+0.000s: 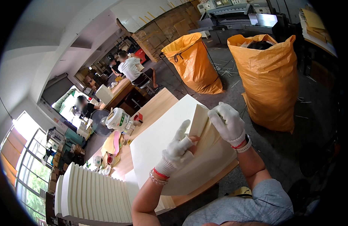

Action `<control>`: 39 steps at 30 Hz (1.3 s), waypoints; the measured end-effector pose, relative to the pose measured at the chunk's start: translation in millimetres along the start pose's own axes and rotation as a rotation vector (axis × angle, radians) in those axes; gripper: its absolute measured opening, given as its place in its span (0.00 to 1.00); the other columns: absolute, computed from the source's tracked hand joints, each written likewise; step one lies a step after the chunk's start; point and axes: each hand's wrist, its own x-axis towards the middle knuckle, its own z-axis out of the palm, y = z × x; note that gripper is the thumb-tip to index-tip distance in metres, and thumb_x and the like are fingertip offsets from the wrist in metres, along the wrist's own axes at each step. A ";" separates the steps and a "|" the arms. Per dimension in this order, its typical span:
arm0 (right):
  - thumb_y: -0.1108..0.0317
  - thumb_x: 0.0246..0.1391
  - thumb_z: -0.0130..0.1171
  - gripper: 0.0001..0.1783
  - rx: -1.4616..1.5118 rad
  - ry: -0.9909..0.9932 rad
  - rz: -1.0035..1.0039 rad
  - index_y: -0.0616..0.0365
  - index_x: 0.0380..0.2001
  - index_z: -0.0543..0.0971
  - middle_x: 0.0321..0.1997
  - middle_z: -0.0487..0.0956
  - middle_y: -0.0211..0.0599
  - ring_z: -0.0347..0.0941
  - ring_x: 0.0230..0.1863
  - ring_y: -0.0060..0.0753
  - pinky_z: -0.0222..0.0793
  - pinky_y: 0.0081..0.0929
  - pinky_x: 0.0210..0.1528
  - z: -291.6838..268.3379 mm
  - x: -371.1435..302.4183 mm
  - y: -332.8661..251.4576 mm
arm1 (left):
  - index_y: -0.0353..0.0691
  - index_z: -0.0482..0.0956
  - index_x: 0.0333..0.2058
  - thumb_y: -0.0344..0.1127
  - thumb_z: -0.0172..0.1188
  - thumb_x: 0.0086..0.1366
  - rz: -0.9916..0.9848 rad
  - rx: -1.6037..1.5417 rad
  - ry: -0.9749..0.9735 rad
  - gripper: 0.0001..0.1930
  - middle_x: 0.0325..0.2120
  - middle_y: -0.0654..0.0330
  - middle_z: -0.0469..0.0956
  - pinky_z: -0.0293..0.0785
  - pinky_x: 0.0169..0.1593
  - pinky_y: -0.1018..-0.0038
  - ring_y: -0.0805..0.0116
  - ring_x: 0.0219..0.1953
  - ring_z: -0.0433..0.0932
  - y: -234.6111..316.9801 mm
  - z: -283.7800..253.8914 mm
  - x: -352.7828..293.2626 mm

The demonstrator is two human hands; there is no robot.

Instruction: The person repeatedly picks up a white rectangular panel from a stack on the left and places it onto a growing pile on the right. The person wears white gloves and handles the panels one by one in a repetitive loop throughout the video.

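A large pile of white paper sheets (159,130) lies on the wooden table before me, its right-hand edge bent up and fanned. My left hand (177,150), in a white knit glove with some fingertips bare, grips the raised edge of the sheets. Its index finger lies stretched along the top sheet, and the bare fingertips press against the edge side. My right hand (228,122), also gloved, is closed beside the far right part of that edge, with fingers curled in. Whether a sheet is pinched in it is hidden.
Stepped stacks of white sheets (95,194) stand at lower left. A white bucket (119,119), a red tape dispenser (137,117) and a fan (100,122) are beyond the pile. Two orange sacks (193,64) stand on the floor at right. Other people (130,67) sit at farther tables.
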 end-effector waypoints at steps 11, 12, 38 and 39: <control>0.70 0.61 0.62 0.10 0.008 -0.016 0.055 0.63 0.27 0.78 0.25 0.79 0.46 0.73 0.27 0.49 0.70 0.40 0.36 -2.3 -2.0 -0.5 | 0.39 0.80 0.43 0.17 0.64 0.52 -0.074 -0.033 0.075 0.18 0.67 0.30 0.60 0.78 0.55 0.66 0.45 0.55 0.80 14.0 4.9 1.4; 0.70 0.62 0.62 0.10 0.010 0.002 0.042 0.63 0.27 0.78 0.25 0.79 0.45 0.73 0.27 0.50 0.70 0.40 0.37 -0.9 -2.6 0.1 | 0.38 0.80 0.42 0.16 0.63 0.52 -0.007 0.014 0.063 0.18 0.66 0.30 0.62 0.78 0.55 0.66 0.45 0.54 0.81 11.4 4.5 1.8; 0.70 0.61 0.63 0.10 0.040 0.078 0.032 0.62 0.27 0.78 0.25 0.80 0.43 0.73 0.26 0.46 0.69 0.38 0.38 3.2 -7.0 7.1 | 0.40 0.81 0.45 0.15 0.66 0.52 -0.102 -0.009 0.045 0.21 0.67 0.34 0.62 0.77 0.54 0.66 0.48 0.57 0.79 13.6 5.1 0.4; 0.70 0.61 0.64 0.10 0.037 0.074 0.021 0.62 0.27 0.78 0.26 0.80 0.43 0.73 0.26 0.46 0.69 0.38 0.39 2.9 -6.7 7.1 | 0.40 0.82 0.45 0.16 0.67 0.52 -0.098 -0.032 0.055 0.21 0.68 0.34 0.61 0.77 0.55 0.66 0.48 0.58 0.78 11.8 5.6 -0.7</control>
